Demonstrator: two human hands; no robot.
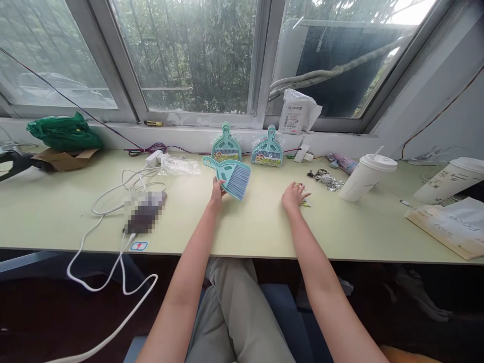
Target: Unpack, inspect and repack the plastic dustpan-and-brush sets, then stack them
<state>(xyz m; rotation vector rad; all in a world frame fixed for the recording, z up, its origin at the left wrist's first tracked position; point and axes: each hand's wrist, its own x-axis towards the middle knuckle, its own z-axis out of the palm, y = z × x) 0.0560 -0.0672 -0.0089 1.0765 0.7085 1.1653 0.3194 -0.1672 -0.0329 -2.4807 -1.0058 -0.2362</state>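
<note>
Holds unwrapped turquoise plastic dustpan-and-brush (236, 180) in closed left grip (217, 191); bends right grip (293, 195) loosely at yellowish scrap (306, 203), cannot tell if holding; seemingly leaves unopened two film-wrapped turquoise sets (267, 150) beyond left grip.

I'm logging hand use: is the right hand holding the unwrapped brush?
No, the unwrapped brush is in the left hand, apart from the right hand.

Single head-worn view, forward and down across the desk (257, 227) toward the windows (189, 60)
</note>
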